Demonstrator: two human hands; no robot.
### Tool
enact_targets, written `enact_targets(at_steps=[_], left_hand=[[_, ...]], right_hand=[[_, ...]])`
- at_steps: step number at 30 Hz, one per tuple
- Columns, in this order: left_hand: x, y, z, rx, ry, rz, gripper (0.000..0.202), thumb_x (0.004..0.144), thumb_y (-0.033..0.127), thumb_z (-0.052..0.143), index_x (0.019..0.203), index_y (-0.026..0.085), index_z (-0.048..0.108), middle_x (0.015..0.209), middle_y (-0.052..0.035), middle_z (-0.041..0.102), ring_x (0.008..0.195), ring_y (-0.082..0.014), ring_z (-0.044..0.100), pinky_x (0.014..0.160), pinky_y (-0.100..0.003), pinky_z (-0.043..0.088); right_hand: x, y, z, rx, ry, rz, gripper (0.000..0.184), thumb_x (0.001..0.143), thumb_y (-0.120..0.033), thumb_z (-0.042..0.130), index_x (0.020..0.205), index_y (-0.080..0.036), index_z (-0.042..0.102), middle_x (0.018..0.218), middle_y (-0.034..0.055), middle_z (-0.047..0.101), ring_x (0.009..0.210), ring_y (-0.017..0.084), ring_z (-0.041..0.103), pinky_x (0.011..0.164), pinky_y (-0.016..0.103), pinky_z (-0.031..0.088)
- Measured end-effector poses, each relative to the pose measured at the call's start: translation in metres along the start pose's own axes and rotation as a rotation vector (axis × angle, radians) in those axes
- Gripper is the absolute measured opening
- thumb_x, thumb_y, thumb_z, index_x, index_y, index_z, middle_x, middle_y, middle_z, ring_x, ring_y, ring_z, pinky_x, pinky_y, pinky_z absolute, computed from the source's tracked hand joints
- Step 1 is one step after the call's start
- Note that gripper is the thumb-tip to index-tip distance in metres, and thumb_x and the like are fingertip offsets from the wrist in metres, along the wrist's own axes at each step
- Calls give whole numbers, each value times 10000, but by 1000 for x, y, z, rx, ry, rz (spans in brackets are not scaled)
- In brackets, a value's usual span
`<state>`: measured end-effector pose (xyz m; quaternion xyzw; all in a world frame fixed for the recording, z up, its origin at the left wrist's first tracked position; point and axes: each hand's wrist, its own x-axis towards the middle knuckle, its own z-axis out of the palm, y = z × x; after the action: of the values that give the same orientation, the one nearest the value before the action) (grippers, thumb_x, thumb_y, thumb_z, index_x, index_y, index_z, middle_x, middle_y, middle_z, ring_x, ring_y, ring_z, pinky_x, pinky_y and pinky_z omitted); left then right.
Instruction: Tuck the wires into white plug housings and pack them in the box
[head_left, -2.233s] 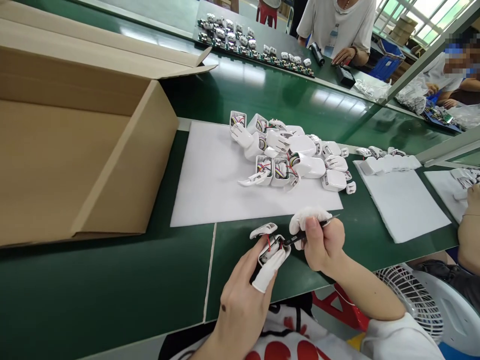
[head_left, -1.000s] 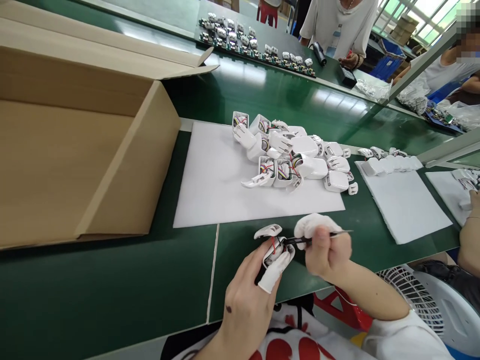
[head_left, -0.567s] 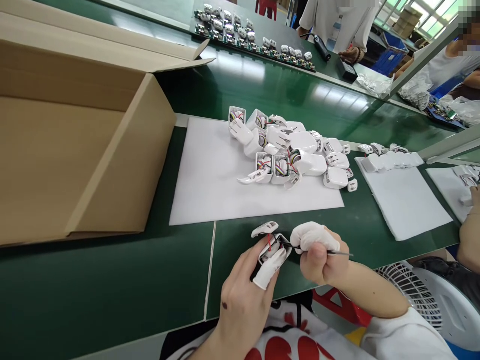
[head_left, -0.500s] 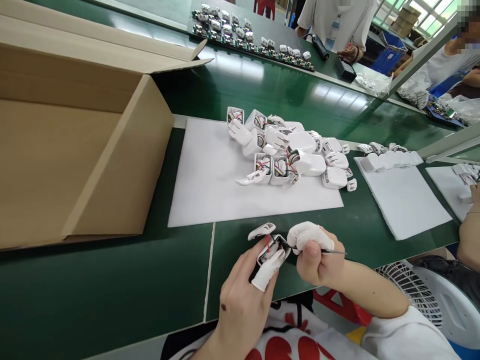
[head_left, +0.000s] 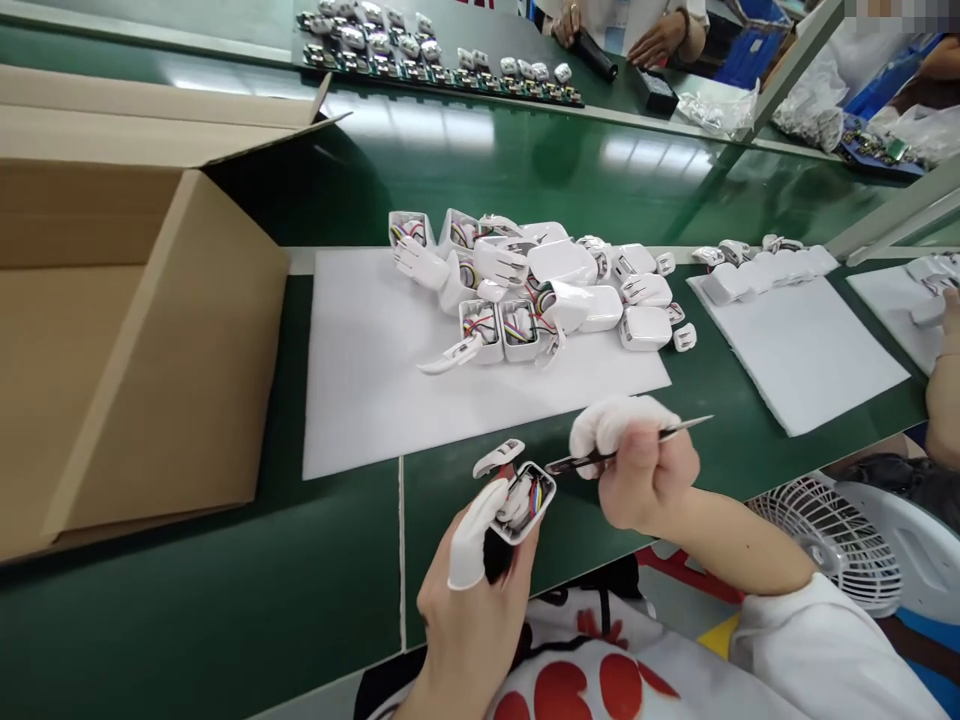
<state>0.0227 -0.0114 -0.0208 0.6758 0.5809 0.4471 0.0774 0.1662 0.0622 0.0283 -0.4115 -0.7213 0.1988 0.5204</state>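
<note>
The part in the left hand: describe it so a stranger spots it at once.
Find the biggest white foam sheet. Below its near edge, the left hand holds an open white shell with coloured wires. Unlike the piled ones, it is off the sheet.

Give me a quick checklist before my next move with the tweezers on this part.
1. Grip of left hand on wired part: ok, open side faces the camera.
2. Grip of right hand on tweezers: ok.
3. Tips outside the part: ok, beside its right rim.
4. Wires seated inside: cannot tell.
5. The pile of parts on the white sheet apart from both hands: ok.
</note>
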Motion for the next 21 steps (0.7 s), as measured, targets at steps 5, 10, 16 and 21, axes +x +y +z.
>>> enact_targets(at_steps=[5, 10, 16, 21], left_hand=[[0, 4, 0, 88, -6, -38, 485, 786, 222, 697, 1225, 197, 491, 969, -88, 676, 860, -208, 682, 707, -294, 565], [0, 7, 0, 94, -16, -95, 498, 788, 222, 689, 1243, 211, 486, 995, -80, 688, 863, -219, 688, 711, -313, 570], [-2, 4, 1, 48, -24, -75, 465, 818, 232, 651, 1250, 207, 482, 1030, -79, 683, 894, -220, 682, 720, -303, 559], [-1, 5, 2, 10, -24, -89, 424, 834, 241, 631, 1236, 205, 501, 965, -63, 688, 843, -201, 682, 694, -281, 547]], right_hand=[[2, -1, 1, 170, -123, -171, 266, 972, -269, 318, 741, -220, 440, 614, 8, 542, 567, 130, 562, 472, 234, 458], [3, -1, 2, 80, -167, -327, 233, 967, -238, 318, 808, -201, 483, 642, 33, 573, 595, 141, 570, 486, 233, 460], [0, -12, 3, -441, -113, -442, 232, 950, -228, 368, 792, -172, 528, 597, 41, 580, 500, 148, 468, 435, 271, 329], [-1, -12, 0, -457, -195, -367, 284, 957, -192, 370, 691, -188, 473, 534, 10, 511, 449, 129, 381, 435, 274, 230]])
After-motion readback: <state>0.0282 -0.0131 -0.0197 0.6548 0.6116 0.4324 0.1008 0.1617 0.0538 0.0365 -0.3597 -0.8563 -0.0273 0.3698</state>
